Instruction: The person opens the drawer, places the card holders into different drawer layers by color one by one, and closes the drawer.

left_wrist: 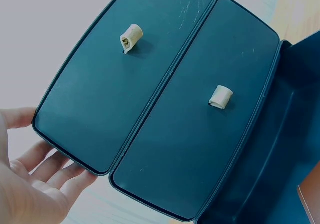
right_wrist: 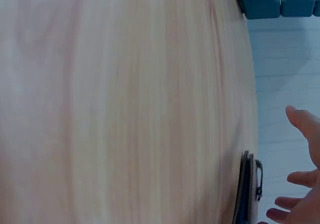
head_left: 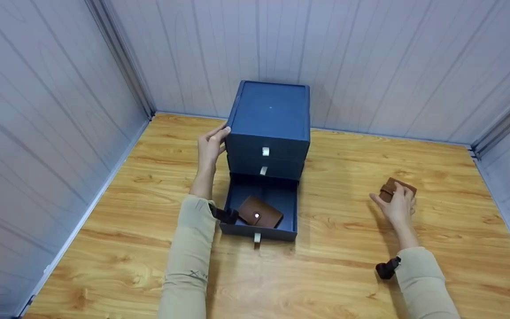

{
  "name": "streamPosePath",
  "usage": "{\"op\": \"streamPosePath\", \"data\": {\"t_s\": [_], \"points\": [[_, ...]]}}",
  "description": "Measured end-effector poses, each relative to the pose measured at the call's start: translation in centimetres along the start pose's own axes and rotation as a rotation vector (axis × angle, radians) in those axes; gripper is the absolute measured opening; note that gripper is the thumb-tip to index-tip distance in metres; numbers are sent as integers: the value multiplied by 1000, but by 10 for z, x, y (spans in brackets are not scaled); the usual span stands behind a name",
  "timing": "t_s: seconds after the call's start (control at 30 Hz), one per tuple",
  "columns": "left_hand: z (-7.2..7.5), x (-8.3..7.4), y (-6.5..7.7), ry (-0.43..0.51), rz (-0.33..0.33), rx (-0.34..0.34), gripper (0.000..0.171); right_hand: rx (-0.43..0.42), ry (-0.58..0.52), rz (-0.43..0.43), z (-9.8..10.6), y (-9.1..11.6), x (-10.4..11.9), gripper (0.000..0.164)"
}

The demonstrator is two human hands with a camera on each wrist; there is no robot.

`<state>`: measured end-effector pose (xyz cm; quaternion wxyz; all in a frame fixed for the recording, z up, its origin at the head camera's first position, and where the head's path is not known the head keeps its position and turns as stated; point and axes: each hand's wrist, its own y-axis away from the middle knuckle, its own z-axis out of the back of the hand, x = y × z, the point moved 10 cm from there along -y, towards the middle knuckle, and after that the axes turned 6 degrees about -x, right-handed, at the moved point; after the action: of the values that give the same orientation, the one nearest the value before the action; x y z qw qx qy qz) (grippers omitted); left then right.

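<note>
A dark blue drawer cabinet (head_left: 270, 110) stands at the centre back in the head view. Its bottom drawer (head_left: 259, 236) is pulled out, and a brown snap-closed wallet (head_left: 261, 212) lies inside. My left hand (head_left: 210, 144) rests against the cabinet's left side near the top front corner, its fingers extended along the side in the left wrist view. On the table at the right lies a second brown wallet (head_left: 392, 183) with a strap. My right hand (head_left: 399, 210) is over it, thumb and fingers spread apart. In the right wrist view this wallet (right_wrist: 245, 189) sits beside the spread fingers.
The two upper drawers are closed, each with a pale pull tab (head_left: 265, 151). Wood-grain table (head_left: 117, 248) surrounds the cabinet. Pale panel walls (head_left: 370, 66) border the table at the back and both sides. A black wrist camera (head_left: 226, 215) overlaps the open drawer's left edge.
</note>
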<state>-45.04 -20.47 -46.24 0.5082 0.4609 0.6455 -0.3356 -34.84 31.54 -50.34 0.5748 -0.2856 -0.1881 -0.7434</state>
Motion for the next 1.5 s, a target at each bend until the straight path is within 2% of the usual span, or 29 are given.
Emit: {"op": "streamPosePath", "data": {"t_s": [0.07,0.17,0.2,0.27,0.33,0.43,0.5,0.53,0.63,0.77,0.9,0.93,1.0,1.13,1.17,1.27,1.33,1.37,1.43,1.5], "points": [[-2,-5,7,-37,15,-13,35,-15,1,-33,2,-4,-6,88],[2,8,-9,-62,4,-31,36,-35,9,-77,5,-8,-15,88],[3,11,-12,-63,24,-41,37,-38,14,-89,5,-10,-18,89],[4,15,-18,-54,6,-28,37,-44,25,-110,6,-13,-23,90],[0,5,-8,-47,41,-25,36,-48,30,-131,6,-15,-27,91],[-3,-8,5,-23,18,-21,35,-61,31,-161,6,-18,-33,93],[-6,-19,18,-35,25,-22,34,-70,32,-181,7,-20,-36,95],[-5,-18,17,-27,1,-15,33,-73,36,-189,7,-20,-38,96],[-4,-14,13,-48,2,-18,35,-72,53,-216,7,-22,-41,100],[3,7,-11,-51,0,-31,37,-68,72,-241,7,-24,-45,104],[-2,-5,2,-25,34,-12,37,-66,83,-268,6,-26,-49,108],[-1,-2,0,3,29,2,36,-67,84,-275,6,-26,-49,109],[-1,-3,2,-5,37,-6,35,-64,82,-287,5,-26,-50,111],[3,8,-10,-1,25,-12,35,-54,70,-298,2,-27,-49,114],[1,3,-3,-22,34,-24,36,-51,67,-299,1,-27,-49,115],[0,2,-2,-1,43,-12,36,-46,66,-302,-1,-26,-48,116],[2,9,-10,-7,25,-14,37,-47,65,-302,-2,-26,-48,117],[4,19,-20,-19,22,-14,37,-48,69,-300,-2,-26,-49,117],[11,44,-47,-38,2,-21,39,-50,74,-296,-3,-26,-49,117],[18,68,-75,-36,-49,-16,42,-51,79,-290,-3,-26,-48,117]]}}
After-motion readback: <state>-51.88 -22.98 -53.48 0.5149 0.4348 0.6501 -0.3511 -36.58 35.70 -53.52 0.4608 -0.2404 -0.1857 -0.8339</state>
